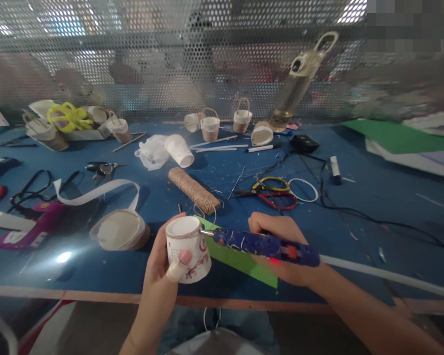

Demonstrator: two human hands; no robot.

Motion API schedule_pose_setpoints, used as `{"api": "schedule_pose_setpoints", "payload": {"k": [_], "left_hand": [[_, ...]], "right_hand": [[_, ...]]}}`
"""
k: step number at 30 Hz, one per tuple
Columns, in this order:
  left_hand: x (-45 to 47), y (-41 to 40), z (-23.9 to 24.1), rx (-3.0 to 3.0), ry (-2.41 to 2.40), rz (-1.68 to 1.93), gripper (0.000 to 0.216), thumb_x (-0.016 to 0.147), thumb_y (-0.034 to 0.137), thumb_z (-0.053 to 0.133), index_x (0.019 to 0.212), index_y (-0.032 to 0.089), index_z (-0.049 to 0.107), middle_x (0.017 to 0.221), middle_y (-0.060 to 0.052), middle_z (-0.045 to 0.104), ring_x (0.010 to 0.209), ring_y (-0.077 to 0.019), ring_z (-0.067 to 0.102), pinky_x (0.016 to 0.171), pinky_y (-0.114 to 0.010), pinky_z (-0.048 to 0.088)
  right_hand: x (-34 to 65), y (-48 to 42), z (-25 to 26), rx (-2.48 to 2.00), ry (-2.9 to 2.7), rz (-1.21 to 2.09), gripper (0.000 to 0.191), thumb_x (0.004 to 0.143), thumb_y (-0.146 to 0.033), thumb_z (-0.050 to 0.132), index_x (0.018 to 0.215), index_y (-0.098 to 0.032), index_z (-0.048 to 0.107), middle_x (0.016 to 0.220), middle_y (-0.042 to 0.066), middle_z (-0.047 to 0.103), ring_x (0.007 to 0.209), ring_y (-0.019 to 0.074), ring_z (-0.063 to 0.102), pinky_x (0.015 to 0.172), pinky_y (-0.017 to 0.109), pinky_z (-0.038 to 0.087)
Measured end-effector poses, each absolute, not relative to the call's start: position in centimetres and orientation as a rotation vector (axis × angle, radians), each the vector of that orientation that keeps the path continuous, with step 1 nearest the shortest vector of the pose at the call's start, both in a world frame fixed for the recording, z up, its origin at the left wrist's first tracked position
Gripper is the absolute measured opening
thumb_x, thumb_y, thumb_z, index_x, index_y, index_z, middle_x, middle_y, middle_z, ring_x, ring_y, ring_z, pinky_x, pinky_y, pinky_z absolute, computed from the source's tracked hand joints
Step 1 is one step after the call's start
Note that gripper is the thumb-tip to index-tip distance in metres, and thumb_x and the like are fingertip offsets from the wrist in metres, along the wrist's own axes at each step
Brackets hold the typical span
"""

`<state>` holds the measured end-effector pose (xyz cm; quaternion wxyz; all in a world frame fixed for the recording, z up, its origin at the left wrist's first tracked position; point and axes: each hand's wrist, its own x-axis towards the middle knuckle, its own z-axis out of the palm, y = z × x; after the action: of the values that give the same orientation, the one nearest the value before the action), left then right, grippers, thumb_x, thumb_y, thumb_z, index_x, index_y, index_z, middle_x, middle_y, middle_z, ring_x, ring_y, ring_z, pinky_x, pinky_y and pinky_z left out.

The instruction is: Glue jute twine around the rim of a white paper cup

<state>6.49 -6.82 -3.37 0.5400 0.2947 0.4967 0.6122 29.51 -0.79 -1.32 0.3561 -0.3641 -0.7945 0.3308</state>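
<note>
My left hand (162, 261) is closed around a white paper cup (183, 246) with red and dark printing, its thumb across the front. Twine (188, 237) runs round the cup just below the rim. In my right hand (281, 234) is a blue glue gun (251, 244), its metal nozzle touching or very near the cup's right side by the rim. A white glue stick (377, 273) trails from the gun's back end. From the cup a strand of twine leads up to a roll of brown twine (194, 190). Under the gun lies a green paper strip (240, 259).
A larger cup (120, 230) with a white ribbon (99, 195) stands at left. Scissors (270, 192) and a black cable (355, 212) lie at right. Several small twine-handled baskets (210, 129) and a bottle (294, 88) are along the perforated metal screen (170, 59). The table's edge (96, 295) is near me.
</note>
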Motion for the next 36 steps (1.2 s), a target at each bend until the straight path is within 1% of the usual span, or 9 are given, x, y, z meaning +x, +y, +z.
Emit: {"api": "schedule_pose_setpoints", "payload": {"k": [8,12,19,21,23,25,28,31,36], "left_hand": [[6.4,-6.7,-3.0,0.612,1.109,1.452,0.055,0.071,0.047,0.095,0.121,0.028,0.081,0.112,-0.005,0.082,0.104,-0.0280,0.073,0.084,-0.030,0.059],[6.2,-6.8,-3.2,0.580,1.096,1.429,0.057,0.072,0.046,0.095,0.124,0.028,0.082,0.121,-0.007,0.082,0.115,-0.0318,0.072,0.089,-0.032,0.060],[5.8,-6.8,-3.2,0.618,1.065,1.356,0.064,0.070,0.052,0.094,0.126,0.023,0.082,0.125,-0.012,0.081,0.122,-0.0395,0.070,0.091,-0.039,0.061],[5.8,-6.8,-3.2,0.625,1.071,1.337,0.065,0.069,0.053,0.094,0.126,0.024,0.082,0.126,-0.011,0.082,0.123,-0.0389,0.069,0.093,-0.038,0.060],[5.8,-6.9,-3.2,0.629,1.058,1.312,0.065,0.069,0.054,0.094,0.126,0.026,0.082,0.126,-0.010,0.082,0.125,-0.0381,0.069,0.097,-0.038,0.058],[5.8,-6.8,-3.1,0.641,1.038,1.278,0.066,0.069,0.053,0.095,0.128,0.026,0.081,0.126,-0.010,0.082,0.127,-0.0380,0.068,0.102,-0.039,0.056],[5.9,-6.7,-3.1,0.643,1.023,1.240,0.068,0.068,0.051,0.096,0.130,0.027,0.080,0.124,-0.010,0.083,0.130,-0.0390,0.066,0.105,-0.041,0.054],[5.9,-6.6,-3.0,0.635,1.033,1.250,0.064,0.068,0.049,0.096,0.126,0.028,0.081,0.122,-0.009,0.083,0.127,-0.0378,0.068,0.099,-0.038,0.057],[5.9,-6.6,-2.7,0.647,1.053,1.257,0.056,0.069,0.051,0.095,0.118,0.026,0.082,0.111,-0.007,0.083,0.106,-0.0306,0.074,0.082,-0.031,0.058]], "right_hand": [[29.3,-0.4,-0.7,-1.021,-2.016,0.967,0.028,0.073,-0.014,0.056,0.069,-0.027,0.031,0.057,-0.009,0.036,0.052,0.0101,0.032,0.049,0.026,0.024],[29.5,-0.2,-0.7,-1.077,-1.972,0.964,0.026,0.071,-0.014,0.057,0.067,-0.026,0.033,0.058,-0.008,0.037,0.053,0.0105,0.032,0.050,0.026,0.024],[29.2,-0.3,-0.9,-1.042,-1.771,1.027,0.024,0.086,-0.017,0.065,0.072,-0.024,0.048,0.064,-0.007,0.046,0.056,0.0119,0.045,0.053,0.026,0.035],[28.8,-0.4,-0.9,-1.012,-1.695,1.007,0.018,0.090,-0.022,0.070,0.081,-0.025,0.055,0.072,-0.004,0.058,0.062,0.0139,0.056,0.059,0.028,0.045],[28.2,-0.4,-1.1,-0.945,-1.664,0.989,0.016,0.089,-0.023,0.075,0.088,-0.025,0.059,0.090,0.000,0.070,0.078,0.0183,0.067,0.072,0.033,0.054],[27.6,-0.3,-1.5,-0.856,-1.645,1.062,0.021,0.086,-0.021,0.080,0.088,-0.026,0.060,0.107,0.004,0.073,0.096,0.0225,0.071,0.085,0.038,0.057],[26.9,0.0,-2.5,-0.762,-1.574,1.224,0.023,0.086,-0.022,0.080,0.087,-0.026,0.058,0.109,0.003,0.074,0.098,0.0224,0.072,0.083,0.036,0.057],[26.5,0.1,-3.4,-0.758,-1.542,1.332,0.017,0.088,-0.026,0.079,0.092,-0.025,0.062,0.106,0.004,0.075,0.091,0.0211,0.072,0.078,0.035,0.059],[26.9,-0.3,-2.9,-0.860,-1.495,1.377,0.025,0.084,-0.028,0.086,0.094,-0.025,0.064,0.095,0.001,0.079,0.087,0.0195,0.075,0.078,0.034,0.061]]}}
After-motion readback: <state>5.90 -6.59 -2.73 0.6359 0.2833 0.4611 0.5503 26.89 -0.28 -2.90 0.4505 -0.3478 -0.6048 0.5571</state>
